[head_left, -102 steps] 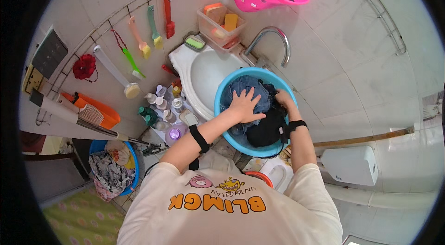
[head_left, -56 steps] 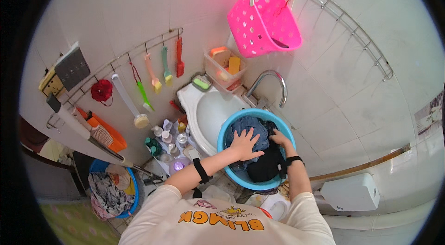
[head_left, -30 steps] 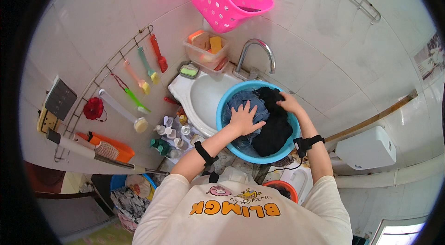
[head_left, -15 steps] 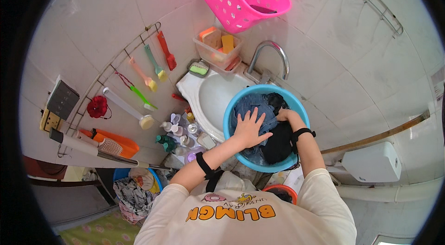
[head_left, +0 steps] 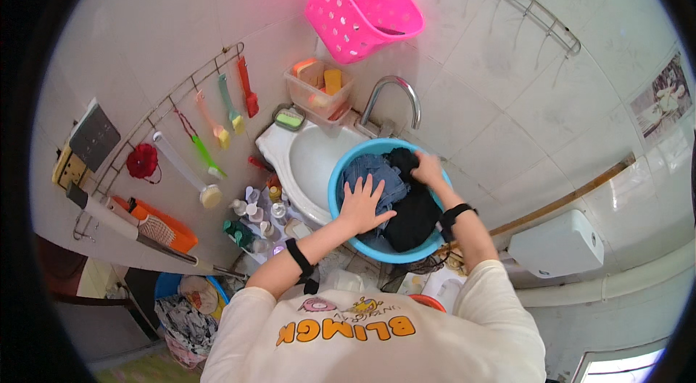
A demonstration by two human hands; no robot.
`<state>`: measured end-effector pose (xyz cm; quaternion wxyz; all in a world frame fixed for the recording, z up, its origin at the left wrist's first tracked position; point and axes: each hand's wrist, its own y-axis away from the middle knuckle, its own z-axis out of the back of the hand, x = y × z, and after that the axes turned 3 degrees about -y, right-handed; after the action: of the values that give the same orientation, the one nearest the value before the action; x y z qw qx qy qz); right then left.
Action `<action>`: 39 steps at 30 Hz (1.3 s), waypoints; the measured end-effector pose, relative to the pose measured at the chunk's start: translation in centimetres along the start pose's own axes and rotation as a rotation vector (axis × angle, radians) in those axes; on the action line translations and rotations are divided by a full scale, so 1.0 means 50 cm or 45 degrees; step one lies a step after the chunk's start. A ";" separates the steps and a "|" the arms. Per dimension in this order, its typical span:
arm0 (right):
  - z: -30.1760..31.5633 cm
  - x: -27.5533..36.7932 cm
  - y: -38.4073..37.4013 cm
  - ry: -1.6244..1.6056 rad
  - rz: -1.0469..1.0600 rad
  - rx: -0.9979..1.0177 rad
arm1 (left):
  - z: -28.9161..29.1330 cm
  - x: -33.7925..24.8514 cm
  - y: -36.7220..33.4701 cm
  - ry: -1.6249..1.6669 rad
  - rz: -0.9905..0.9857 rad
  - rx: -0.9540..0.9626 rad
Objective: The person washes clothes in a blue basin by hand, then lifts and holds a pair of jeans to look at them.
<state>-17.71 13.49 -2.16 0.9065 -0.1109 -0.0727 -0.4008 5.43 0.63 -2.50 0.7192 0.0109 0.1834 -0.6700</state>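
Fig.: laundry at a wall-mounted white sink, seen from above, largest item first. White tiled wall behind w/ a metal rail; pink basket hangs above the tap. Blue basin sits on the sink's right side, partly overhanging its rim. Inside it: denim garment to the left, black garment to the right, the two touching. Left hand lies flat, fingers spread, palm down on the denim, gripping nothing. Right hand is curled over the top of the black garment near the far rim; appears to grasp a fold, though the fingers are partly hidden. Small bottles crowd the shelf just left of the sink; brushes hang from wall hooks. To do the step well, judged from this view: keep the flat palm pinning the denim so the basin stays put, work the black cloth w/ short pulls toward the centre, avoid tipping the overhanging edge
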 end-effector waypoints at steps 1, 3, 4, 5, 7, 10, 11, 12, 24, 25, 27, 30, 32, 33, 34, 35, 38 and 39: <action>0.040 0.009 -0.008 -0.060 -0.018 -0.056 | -0.006 0.001 0.001 0.008 0.001 0.007; 0.136 0.052 -0.004 -0.278 0.055 -0.254 | -0.012 0.008 -0.008 -0.016 0.027 -0.023; 0.175 0.059 0.000 -0.278 0.049 -0.313 | -0.013 0.007 -0.014 -0.023 0.035 0.001; 0.221 0.095 0.018 -0.428 0.034 -0.392 | -0.015 0.013 -0.012 -0.019 0.049 0.005; 0.261 0.094 0.044 -0.586 -0.046 -0.483 | -0.009 0.008 -0.019 -0.020 0.055 0.052; 0.267 0.107 0.080 -0.555 -0.033 -0.547 | -0.007 0.009 -0.016 0.002 0.072 0.113; 0.260 0.120 0.090 -0.545 -0.026 -0.518 | -0.008 0.013 -0.012 0.008 0.084 0.132; 0.244 0.108 0.096 -0.550 -0.001 -0.499 | -0.005 0.011 -0.011 0.011 0.072 0.129; -0.020 0.089 0.146 0.208 -0.168 0.169 | 0.009 0.005 0.028 0.013 0.107 0.137; -0.037 0.075 0.136 0.202 -0.165 0.298 | 0.007 0.005 0.030 0.017 0.095 0.096; -0.046 0.054 0.099 0.187 -0.165 0.612 | 0.005 0.004 0.034 0.013 0.089 0.064; -0.044 0.052 0.040 0.011 -0.194 0.913 | 0.006 0.016 0.040 0.043 0.110 0.062; -0.084 -0.021 0.013 0.038 -0.257 0.949 | 0.011 0.003 0.024 0.067 0.063 0.044; -0.096 -0.020 0.002 0.043 -0.281 0.994 | 0.013 0.003 0.028 0.082 0.074 0.036; -0.107 -0.020 -0.007 0.054 -0.295 1.057 | 0.016 0.006 0.032 0.087 0.080 0.031; -0.118 -0.020 -0.013 0.047 -0.282 1.070 | 0.018 0.007 0.034 0.106 0.077 0.038; -0.146 -0.011 -0.026 0.146 -0.379 1.252 | 0.025 0.012 0.042 0.129 0.072 0.014; -0.114 0.011 -0.026 0.143 -0.372 1.312 | 0.026 0.010 0.043 0.140 0.066 0.000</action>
<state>-18.05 10.79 -7.34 0.7807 0.3810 -0.2262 -0.4406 7.85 0.02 -1.92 0.7252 0.0523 0.2222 -0.6496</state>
